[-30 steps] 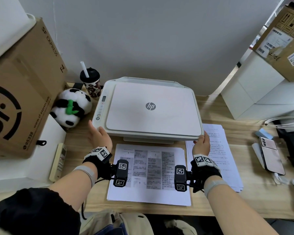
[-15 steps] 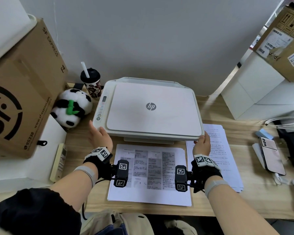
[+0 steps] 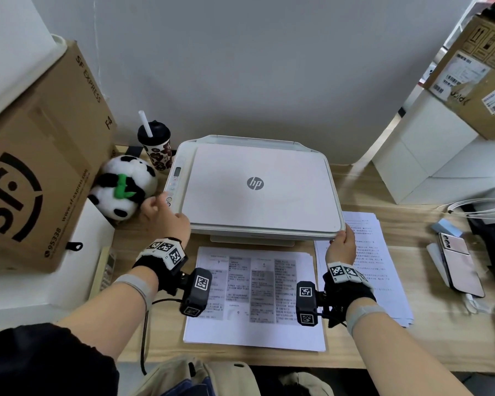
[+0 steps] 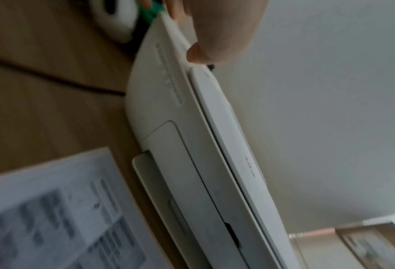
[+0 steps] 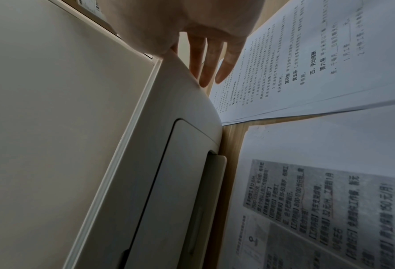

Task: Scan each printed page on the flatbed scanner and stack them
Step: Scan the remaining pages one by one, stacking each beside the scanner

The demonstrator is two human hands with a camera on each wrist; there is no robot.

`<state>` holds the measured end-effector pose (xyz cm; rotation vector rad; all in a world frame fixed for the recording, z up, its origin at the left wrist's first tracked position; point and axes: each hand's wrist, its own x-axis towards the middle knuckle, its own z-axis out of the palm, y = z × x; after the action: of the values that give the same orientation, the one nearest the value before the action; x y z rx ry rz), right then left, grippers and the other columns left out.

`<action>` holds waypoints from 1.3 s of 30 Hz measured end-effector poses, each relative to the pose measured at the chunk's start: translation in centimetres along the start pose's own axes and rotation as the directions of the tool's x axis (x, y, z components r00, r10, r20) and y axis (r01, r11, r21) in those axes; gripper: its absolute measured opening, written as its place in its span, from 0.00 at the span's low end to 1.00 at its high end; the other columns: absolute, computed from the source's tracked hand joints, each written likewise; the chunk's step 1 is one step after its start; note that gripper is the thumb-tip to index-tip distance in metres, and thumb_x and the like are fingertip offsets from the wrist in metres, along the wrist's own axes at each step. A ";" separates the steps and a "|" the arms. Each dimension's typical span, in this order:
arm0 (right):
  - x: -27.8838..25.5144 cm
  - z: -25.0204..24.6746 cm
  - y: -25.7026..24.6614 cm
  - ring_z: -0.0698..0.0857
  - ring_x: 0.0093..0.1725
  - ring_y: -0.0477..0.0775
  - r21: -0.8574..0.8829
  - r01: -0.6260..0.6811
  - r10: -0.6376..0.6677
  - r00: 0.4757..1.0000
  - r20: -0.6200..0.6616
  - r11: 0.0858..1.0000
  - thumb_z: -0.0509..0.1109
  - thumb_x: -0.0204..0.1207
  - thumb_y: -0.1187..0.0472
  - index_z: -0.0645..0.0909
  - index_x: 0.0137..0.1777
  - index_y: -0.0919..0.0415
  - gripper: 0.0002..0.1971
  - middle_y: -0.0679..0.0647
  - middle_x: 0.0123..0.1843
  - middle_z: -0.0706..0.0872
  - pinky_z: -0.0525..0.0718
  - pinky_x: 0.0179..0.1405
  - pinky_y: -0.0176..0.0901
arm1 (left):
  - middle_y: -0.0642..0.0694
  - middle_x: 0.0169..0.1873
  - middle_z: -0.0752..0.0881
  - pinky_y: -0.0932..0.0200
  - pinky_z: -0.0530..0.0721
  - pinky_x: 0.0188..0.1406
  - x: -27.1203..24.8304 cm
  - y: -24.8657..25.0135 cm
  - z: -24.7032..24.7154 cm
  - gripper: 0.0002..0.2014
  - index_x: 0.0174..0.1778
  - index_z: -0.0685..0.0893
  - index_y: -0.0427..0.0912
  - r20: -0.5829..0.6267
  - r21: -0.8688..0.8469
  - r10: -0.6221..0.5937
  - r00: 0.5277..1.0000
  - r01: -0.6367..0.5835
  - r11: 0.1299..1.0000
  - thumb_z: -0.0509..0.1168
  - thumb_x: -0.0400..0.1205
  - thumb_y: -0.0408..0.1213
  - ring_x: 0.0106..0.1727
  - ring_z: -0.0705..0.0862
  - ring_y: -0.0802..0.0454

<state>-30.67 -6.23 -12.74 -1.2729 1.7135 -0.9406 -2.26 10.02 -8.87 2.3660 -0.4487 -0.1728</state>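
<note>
The white HP scanner (image 3: 257,184) sits mid-desk with its lid down. My left hand (image 3: 163,212) is at its front-left corner, fingers stretched toward the button strip (image 3: 170,195). In the left wrist view its thumb (image 4: 196,52) rests on the scanner's edge (image 4: 180,81). My right hand (image 3: 340,244) touches the front-right corner; in the right wrist view its straight fingers (image 5: 205,63) lie along the scanner's side (image 5: 180,109). A printed page with grey columns (image 3: 255,295) lies in front of the scanner. A stack of text pages (image 3: 377,267) lies to the right.
A big cardboard box (image 3: 35,172), a panda plush (image 3: 123,190) and a cup with a straw (image 3: 155,147) crowd the left. A remote (image 3: 107,267) lies by the box. A phone (image 3: 460,264), cables (image 3: 480,207) and white boxes (image 3: 440,155) are at the right.
My left hand has moved up and forward from beside the scanner's front-left corner, and its fingers now reach the button strip. The right hand has stayed at the front-right corner.
</note>
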 end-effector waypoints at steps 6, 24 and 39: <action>-0.4 -0.3 -0.8 0.78 0.65 0.66 -0.015 0.002 -0.002 1.000 -0.003 1.000 0.50 0.87 0.62 0.72 0.75 0.61 0.19 0.63 0.68 0.80 0.74 0.63 0.49 | 0.41 0.69 0.76 0.44 0.66 0.69 2.1 2.7 -1.1 0.21 0.71 0.71 0.46 0.319 0.365 0.002 0.948 -0.124 0.923 0.56 0.80 0.39 0.70 0.72 0.39; 2.6 1.6 -8.2 0.83 0.34 0.53 0.182 -0.007 0.002 1.000 0.030 0.983 0.54 0.80 0.65 0.82 0.51 0.61 0.14 0.58 0.43 0.87 0.75 0.33 0.41 | 0.50 0.12 0.77 0.74 0.59 0.09 11.9 14.7 -6.0 0.15 0.32 0.75 0.43 0.199 -0.687 0.049 0.979 0.104 0.720 0.51 0.83 0.39 0.09 0.71 0.59; 5.1 3.4 -13.6 0.80 0.34 0.54 0.342 -0.374 0.209 0.877 0.433 0.862 0.54 0.85 0.60 0.65 0.73 0.57 0.17 0.58 0.43 0.85 0.77 0.35 0.42 | 0.48 0.42 0.79 0.65 0.69 0.32 15.2 20.0 -3.7 0.14 0.49 0.78 0.47 0.173 -0.596 0.261 0.950 -0.110 0.796 0.47 0.85 0.33 0.43 0.76 0.53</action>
<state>-23.31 -14.55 -2.77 -0.8092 1.2640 -0.7571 7.36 -6.95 7.35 1.6864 -0.6431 -0.4509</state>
